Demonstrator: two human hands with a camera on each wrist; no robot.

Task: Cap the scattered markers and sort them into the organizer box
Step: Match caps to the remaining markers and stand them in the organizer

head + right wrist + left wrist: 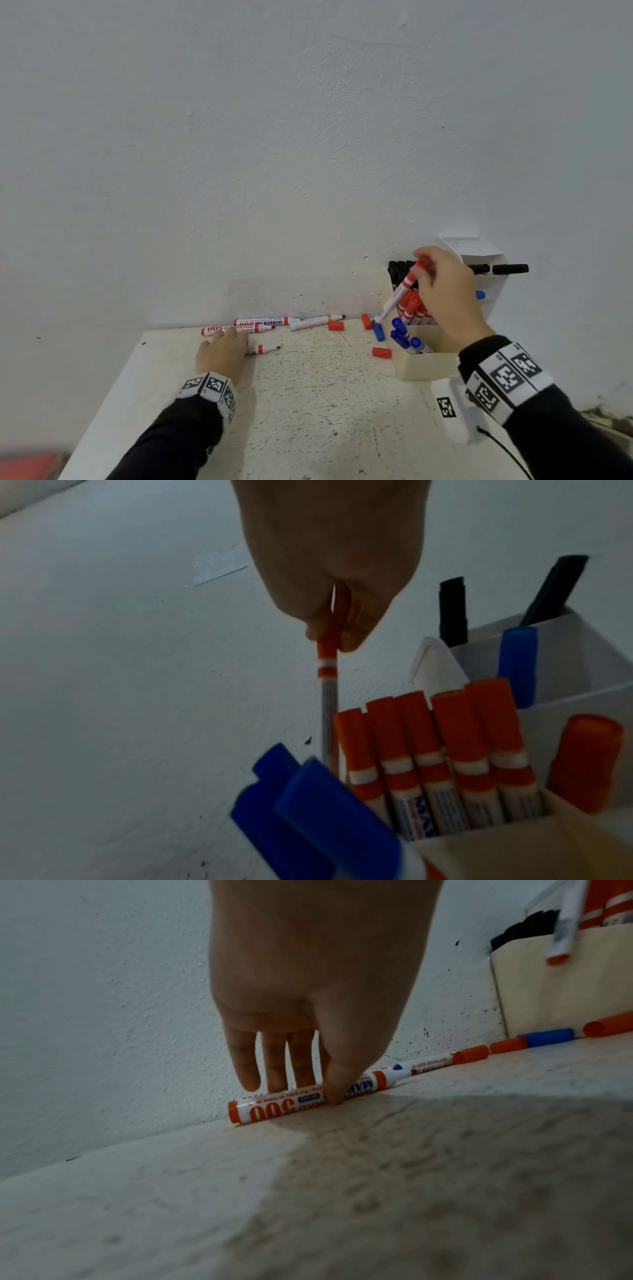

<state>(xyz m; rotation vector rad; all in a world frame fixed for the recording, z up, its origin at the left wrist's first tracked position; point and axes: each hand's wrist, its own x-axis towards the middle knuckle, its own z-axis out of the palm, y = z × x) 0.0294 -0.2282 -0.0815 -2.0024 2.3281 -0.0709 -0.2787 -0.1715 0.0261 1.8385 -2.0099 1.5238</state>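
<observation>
1. Left hand – fingers pressing an uncapped red marker on the tabletop; it could roll.
2. Right hand pinches a capped red marker over the organizer box – it might enter the blue compartment.

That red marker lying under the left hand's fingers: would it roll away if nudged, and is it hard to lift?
Probably rolls easily: the red marker is a smooth round tube lying flat on the table. It looks stiff and light. The left hand reaches it with thumb and fingertips alone, though glossy plastic may be slightly slippery.
</observation>
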